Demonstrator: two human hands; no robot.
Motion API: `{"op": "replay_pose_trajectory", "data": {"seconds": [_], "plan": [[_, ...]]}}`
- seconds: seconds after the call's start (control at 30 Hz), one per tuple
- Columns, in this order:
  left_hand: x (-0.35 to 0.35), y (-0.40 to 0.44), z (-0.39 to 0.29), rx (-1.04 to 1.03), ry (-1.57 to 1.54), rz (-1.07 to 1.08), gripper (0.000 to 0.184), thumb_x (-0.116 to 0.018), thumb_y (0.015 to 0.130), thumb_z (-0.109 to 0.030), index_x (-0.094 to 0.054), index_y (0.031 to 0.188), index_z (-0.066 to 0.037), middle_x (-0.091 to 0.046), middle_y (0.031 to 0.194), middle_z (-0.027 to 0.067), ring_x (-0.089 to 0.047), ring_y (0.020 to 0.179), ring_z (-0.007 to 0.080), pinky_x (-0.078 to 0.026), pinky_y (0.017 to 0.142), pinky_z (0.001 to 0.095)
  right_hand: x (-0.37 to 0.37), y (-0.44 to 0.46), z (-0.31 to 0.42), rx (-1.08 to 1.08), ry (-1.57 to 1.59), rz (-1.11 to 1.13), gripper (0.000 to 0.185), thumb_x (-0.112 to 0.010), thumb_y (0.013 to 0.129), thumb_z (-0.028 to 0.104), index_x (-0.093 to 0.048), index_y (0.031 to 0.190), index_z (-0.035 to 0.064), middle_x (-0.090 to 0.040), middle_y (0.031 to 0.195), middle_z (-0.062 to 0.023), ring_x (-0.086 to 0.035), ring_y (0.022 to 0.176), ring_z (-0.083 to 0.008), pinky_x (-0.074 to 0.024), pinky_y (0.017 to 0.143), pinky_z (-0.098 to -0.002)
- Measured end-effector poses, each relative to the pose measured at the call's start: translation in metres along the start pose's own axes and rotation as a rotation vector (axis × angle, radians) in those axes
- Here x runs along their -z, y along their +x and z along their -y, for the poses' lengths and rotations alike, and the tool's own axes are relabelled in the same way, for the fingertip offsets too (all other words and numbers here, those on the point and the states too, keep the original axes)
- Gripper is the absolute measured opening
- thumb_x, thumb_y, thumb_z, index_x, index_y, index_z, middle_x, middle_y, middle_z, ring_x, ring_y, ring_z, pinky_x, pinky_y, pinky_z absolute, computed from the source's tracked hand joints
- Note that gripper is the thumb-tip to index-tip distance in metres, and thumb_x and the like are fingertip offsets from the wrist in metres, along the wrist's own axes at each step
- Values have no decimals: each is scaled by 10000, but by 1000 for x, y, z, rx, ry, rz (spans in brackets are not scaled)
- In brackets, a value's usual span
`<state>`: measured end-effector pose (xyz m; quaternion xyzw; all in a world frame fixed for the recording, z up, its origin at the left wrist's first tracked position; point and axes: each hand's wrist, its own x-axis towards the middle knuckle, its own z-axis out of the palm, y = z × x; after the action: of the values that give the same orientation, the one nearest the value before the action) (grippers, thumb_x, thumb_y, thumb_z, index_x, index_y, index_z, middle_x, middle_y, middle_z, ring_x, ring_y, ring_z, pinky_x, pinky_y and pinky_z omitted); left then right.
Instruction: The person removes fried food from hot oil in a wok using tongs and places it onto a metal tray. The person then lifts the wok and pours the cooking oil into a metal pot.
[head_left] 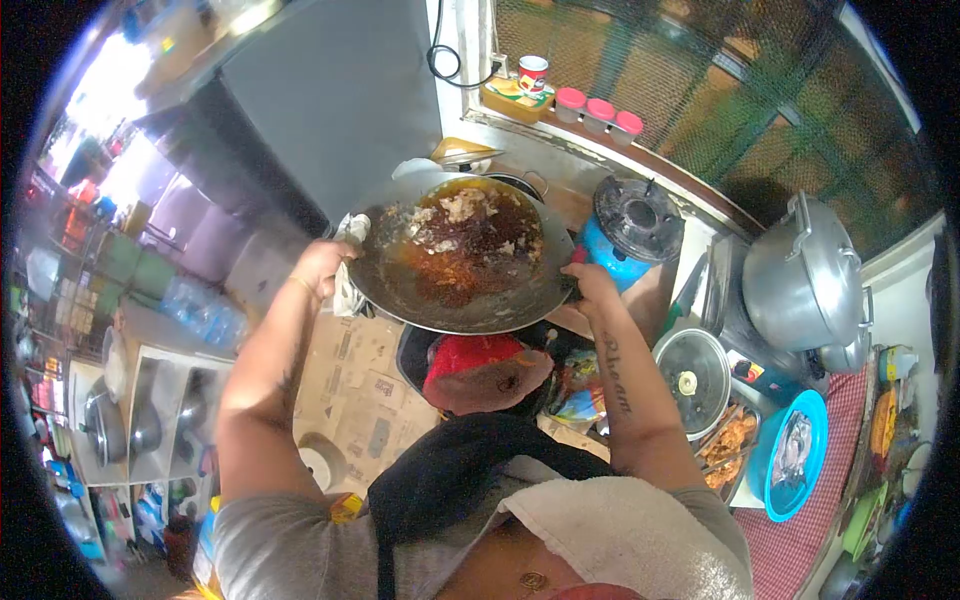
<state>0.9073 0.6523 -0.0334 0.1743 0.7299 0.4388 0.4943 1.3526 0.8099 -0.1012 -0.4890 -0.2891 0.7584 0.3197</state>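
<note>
A large dark wok [450,308] is held up in front of my body, with brown oily liquid and pale bits [470,225] inside it. My left hand [322,268] grips its left handle through a whitish cloth [350,290]. On the other side, my right hand [592,286] is closed around the right handle. The black-topped burner on a blue gas cylinder [622,235] stands just right of the wok, not touching my right hand. Below the wok is a red container [470,370], partly covered by the wok's rim.
To the right are a big silver pot [800,280], a glass lid [692,380], a tray of fried food [728,450] and a blue basin [815,430]. Pink-lidded jars [599,112] line the window ledge. Cardboard [350,375] covers the floor; shelves [150,400] stand left.
</note>
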Motion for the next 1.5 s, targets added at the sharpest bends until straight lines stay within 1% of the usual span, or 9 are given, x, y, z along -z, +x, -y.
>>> {"op": "replay_pose_trajectory", "data": {"seconds": [0.27,0.53,0.73,0.83,1.07,1.17,1.23,1.4,1.5], "plan": [[-17,5,-9,64,-194,66,117,-549,841,-49,-616,872,42,-652,714,157,-646,567,286,-564,533,418,66,97,-48,587,-577,145,181,-612,830,68,-609,956,-63,-660,864,-160,-663,711,-321,-568,644,-467],[-22,5,-24,99,-121,52,152,-571,830,-19,-616,932,85,-645,775,150,-660,631,277,-555,534,399,73,111,-47,782,-657,228,198,-618,816,69,-616,964,-62,-666,890,-171,-670,744,-327,-561,645,-490],[-13,21,-25,120,-82,79,155,-547,854,-64,-617,908,63,-652,797,152,-662,663,280,-560,589,426,41,61,-16,631,-697,248,190,-569,849,103,-640,970,-26,-679,918,-156,-675,743,-326,-560,623,-505],[-25,-5,-41,115,-81,64,162,-536,855,-64,-609,920,65,-648,805,159,-661,692,289,-564,634,427,8,9,12,740,-771,245,196,-532,874,126,-651,954,-7,-684,923,-160,-679,748,-332,-562,611,-518],[-29,-19,-50,130,-54,21,171,-524,862,-50,-586,955,79,-625,799,161,-644,674,295,-563,635,436,37,61,-9,696,-698,306,205,-494,885,94,-657,960,-4,-684,918,-168,-682,808,-345,-571,639,-550],[-15,7,-36,140,-107,44,178,-530,859,-41,-574,978,85,-620,803,166,-640,664,290,-560,600,429,37,59,4,729,-1014,250,201,-483,890,83,-653,965,6,-681,947,-162,-676,848,-346,-572,660,-576],[-11,7,-37,137,-82,20,190,-542,855,-41,-568,991,89,-619,813,170,-638,658,286,-556,575,420,34,55,5,622,-978,219,195,-486,888,80,-653,965,15,-681,962,-153,-673,868,-343,-570,678,-585],[-7,11,-39,133,-68,54,203,-562,846,-57,-570,981,95,-620,829,173,-635,660,279,-550,564,412,5,33,26,-100,-137,116,186,-541,872,155,-660,953,37,-687,968,-125,-672,857,-325,-557,654,-575],[-17,-7,-52,119,-27,5,183,-565,839,-56,-584,952,87,-619,816,167,-636,684,276,-546,584,424,50,100,-27,312,-508,235,215,-564,859,231,-662,929,54,-689,954,-113,-671,819,-312,-545,614,-566]]}}
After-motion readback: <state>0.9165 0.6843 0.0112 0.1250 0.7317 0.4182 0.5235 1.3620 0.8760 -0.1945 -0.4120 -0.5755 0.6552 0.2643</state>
